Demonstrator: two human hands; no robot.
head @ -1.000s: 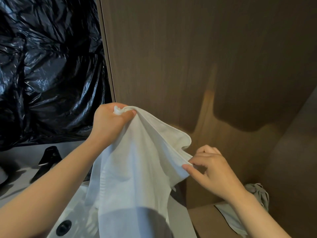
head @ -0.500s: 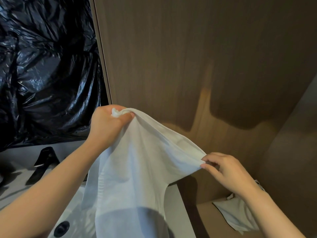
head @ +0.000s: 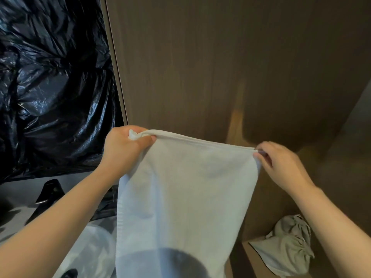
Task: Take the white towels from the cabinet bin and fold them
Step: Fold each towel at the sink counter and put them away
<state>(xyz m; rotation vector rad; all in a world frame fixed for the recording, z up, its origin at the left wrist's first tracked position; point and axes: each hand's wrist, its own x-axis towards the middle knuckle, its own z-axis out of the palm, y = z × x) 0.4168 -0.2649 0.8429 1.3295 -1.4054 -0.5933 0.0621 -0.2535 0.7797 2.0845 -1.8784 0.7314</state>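
Behind both hands rises a brown wood-grain cabinet panel [head: 220,67], close to the knuckles and filling most of the view above them. To the left of the left hand [head: 124,151] hangs crinkled black plastic sheeting [head: 50,87], its folds catching glints of light. Below that forearm lies a pale desk [head: 18,197] with a dark faucet [head: 50,192] standing on it, and nearer the camera a white basin [head: 94,251] with a dark drain spot. Below and to the right of the right hand [head: 281,165], a crumpled pale towel [head: 289,251] rests in a brown cabinet bin [head: 253,263], well apart from either hand.

The left hand is closed in a fist around one top corner of the white towel [head: 180,197], a bunched tuft of cloth poking out above the thumb. The right hand pinches the opposite top corner between thumb and fingertips, the other fingers curled in. Between the two hands the towel's hemmed top edge runs taut, slightly lower on the right, and the cloth hangs down flat in front of the cabinet.

The hanging towel covers much of the basin and the bin's left edge. Its lower end is cut off by the bottom of the view, where a dark rounded shadow crosses it. The right hand is blurred, so the exact finger placement is hard to make out.
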